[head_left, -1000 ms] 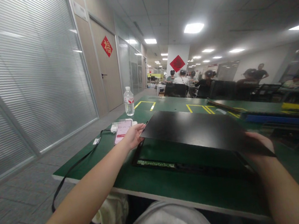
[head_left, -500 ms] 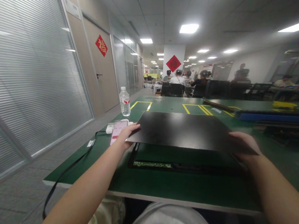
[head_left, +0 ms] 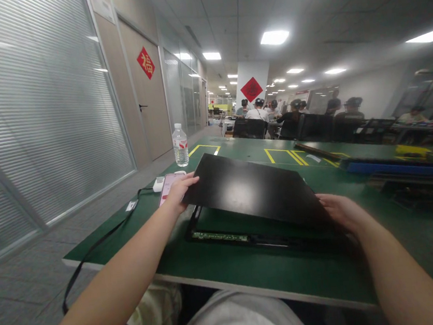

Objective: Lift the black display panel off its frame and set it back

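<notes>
A thin, dark, glossy rectangular panel (head_left: pixel 246 188) is held above the table, tilted with its right side lower. My left hand (head_left: pixel 182 190) grips its left edge, the fingers over the top. At the right edge is my right hand (head_left: pixel 341 212), closed on the panel, its thumb side uppermost. Beneath the panel a black rectangular frame (head_left: pixel 192 225) lies on the green table, partly hidden. Along the frame's near side runs a green circuit board strip (head_left: pixel 219 236).
A phone (head_left: pixel 167 185) and a white device with a black cable (head_left: pixel 111 237) lie left of the panel. Behind them stands a water bottle (head_left: pixel 180 145). Long blue and dark parts (head_left: pixel 396 165) lie on the right. Yellow tape marks the green table (head_left: pixel 235 155). People sit farther back.
The panel has tilted, its left far corner rising and its right side dropping. My right hand has moved left with it; my left hand has shifted slightly.
</notes>
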The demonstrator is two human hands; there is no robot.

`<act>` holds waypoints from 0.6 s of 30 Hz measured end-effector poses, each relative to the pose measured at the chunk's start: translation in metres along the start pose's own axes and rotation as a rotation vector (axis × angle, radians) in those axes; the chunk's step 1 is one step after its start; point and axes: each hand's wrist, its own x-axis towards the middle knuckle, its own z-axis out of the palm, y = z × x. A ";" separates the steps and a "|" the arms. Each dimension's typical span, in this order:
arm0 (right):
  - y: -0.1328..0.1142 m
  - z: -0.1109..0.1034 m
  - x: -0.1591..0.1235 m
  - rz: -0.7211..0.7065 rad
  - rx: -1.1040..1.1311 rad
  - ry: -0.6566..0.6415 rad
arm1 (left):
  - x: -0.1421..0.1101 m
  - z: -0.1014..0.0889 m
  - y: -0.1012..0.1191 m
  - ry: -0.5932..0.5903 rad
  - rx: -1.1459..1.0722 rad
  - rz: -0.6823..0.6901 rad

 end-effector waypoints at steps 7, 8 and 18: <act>0.003 -0.005 0.007 -0.039 -0.047 0.247 | -0.004 0.006 -0.014 -0.062 0.143 0.070; 0.003 -0.005 0.007 -0.054 -0.045 0.264 | -0.005 0.007 -0.016 -0.070 0.150 0.064; -0.005 0.000 -0.002 -0.117 -0.126 0.356 | -0.005 0.007 -0.021 -0.082 0.194 0.049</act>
